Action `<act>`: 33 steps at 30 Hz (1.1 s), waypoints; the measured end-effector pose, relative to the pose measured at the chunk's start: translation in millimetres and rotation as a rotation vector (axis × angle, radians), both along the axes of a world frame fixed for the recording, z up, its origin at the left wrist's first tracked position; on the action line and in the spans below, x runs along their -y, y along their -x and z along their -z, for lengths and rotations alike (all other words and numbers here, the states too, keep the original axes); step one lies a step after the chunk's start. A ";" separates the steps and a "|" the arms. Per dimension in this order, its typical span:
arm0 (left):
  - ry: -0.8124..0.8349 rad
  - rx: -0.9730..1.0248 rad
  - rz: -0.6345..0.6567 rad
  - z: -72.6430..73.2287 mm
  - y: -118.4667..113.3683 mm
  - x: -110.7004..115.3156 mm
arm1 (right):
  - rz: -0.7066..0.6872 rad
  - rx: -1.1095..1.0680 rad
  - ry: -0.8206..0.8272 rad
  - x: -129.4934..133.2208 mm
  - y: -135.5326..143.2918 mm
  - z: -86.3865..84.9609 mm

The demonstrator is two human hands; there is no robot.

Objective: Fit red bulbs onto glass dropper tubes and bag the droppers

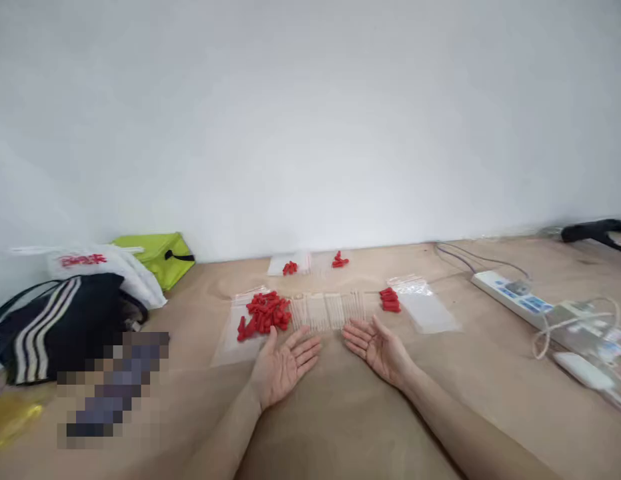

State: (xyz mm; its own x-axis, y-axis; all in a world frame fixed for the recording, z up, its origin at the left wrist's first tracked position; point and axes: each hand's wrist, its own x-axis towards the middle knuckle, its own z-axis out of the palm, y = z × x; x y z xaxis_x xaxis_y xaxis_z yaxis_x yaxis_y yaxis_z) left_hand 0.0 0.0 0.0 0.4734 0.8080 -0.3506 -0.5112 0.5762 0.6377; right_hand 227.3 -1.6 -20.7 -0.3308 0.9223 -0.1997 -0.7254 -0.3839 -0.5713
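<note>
A: State the condition of both hands, lower centre of the frame.
B: Left hand: palm up, fingers extended, thumb set apart from them. Right hand: palm up, fingers extended toward the centre, thumb likewise apart. A gap separates the hands. Contact with the tabletop cannot be determined.

A: Specify the items at the fingertips.
B: A row of thin, pale sticks lies side by side across the centre of the frame, just beyond the fingertips of both hands. Whether the fingertips touch it cannot be determined.

A: Identify the items flanking the row.
B: Left of centre: a heap of red pieces, partly on a clear bag, near the left thumb. Right of centre: a smaller red stack, just beside a flat plastic bag.

A: List the outer zones.
B: Left side: a dark striped bag, with a white bag and a green bag behind it. Right side: a power strip with cables.

A: Report the far zone.
B: Two small red clusters, a left cluster and a right cluster, lie near the wall.
</note>
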 end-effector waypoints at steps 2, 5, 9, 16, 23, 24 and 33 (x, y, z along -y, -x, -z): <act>-0.063 -0.043 0.005 2.9 -1.4 2.7 | -0.003 0.089 -0.026 2.2 2.2 1.9; -0.216 -0.169 0.017 7.0 -4.9 7.6 | 0.000 0.212 -0.077 5.6 5.2 1.9; -0.479 -0.417 0.034 10.7 -8.6 12.9 | -0.003 0.310 -0.142 9.3 7.8 -2.5; -1.249 -1.155 0.115 8.6 -6.5 15.7 | -0.002 0.344 -0.165 9.7 8.2 -5.3; -1.373 -1.320 0.200 5.4 -8.3 17.4 | 0.012 0.400 -0.209 12.3 11.4 -2.4; -1.373 -1.326 0.204 4.8 -8.3 17.4 | 0.024 0.443 -0.225 11.8 11.4 -1.3; -1.371 -1.326 0.185 3.7 -7.9 18.3 | 0.463 1.669 -0.489 -35.5 -18.9 -21.8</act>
State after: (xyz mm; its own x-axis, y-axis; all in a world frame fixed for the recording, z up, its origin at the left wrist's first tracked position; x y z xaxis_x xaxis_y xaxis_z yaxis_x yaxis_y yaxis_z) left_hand 7.9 -18.3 -3.7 0.5771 0.7825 0.2337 0.6134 -0.6043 0.5084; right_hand 246.2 33.9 1.1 0.1883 0.9434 0.2729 0.6864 0.0724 -0.7236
